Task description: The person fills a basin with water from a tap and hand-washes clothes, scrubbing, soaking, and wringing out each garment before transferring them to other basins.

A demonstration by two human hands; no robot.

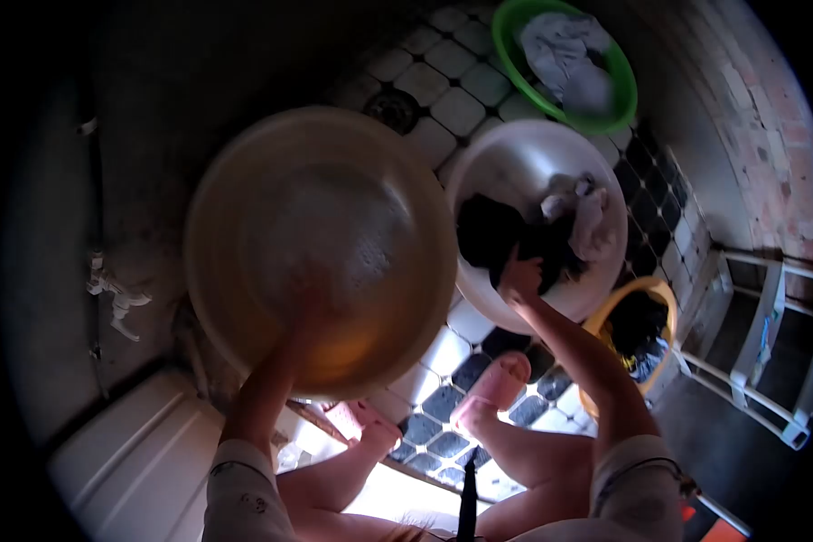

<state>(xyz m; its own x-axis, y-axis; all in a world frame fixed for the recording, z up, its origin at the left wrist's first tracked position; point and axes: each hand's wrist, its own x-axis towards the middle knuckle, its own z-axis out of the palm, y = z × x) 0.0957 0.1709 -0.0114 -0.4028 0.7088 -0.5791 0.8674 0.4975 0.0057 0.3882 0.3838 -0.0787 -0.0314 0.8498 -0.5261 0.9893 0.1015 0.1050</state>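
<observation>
My left hand (312,287) reaches into a large tan basin (217,190) that holds water; the hand is blurred and its fingers are hard to make out. To the right, my right hand (520,275) is at a black cloth (492,235) in a smaller whitish basin (483,149), with its fingers bent against the cloth. A light-coloured cloth (590,221) lies beside the black one in the same basin.
A green basin (504,54) with pale clothes (565,54) stands at the top right. Below it are a yellow basket (667,316) of dark clothes and a white rack (754,334). A tap (117,294) juts from the left wall. Pink slippers (497,384) are on the tiled floor.
</observation>
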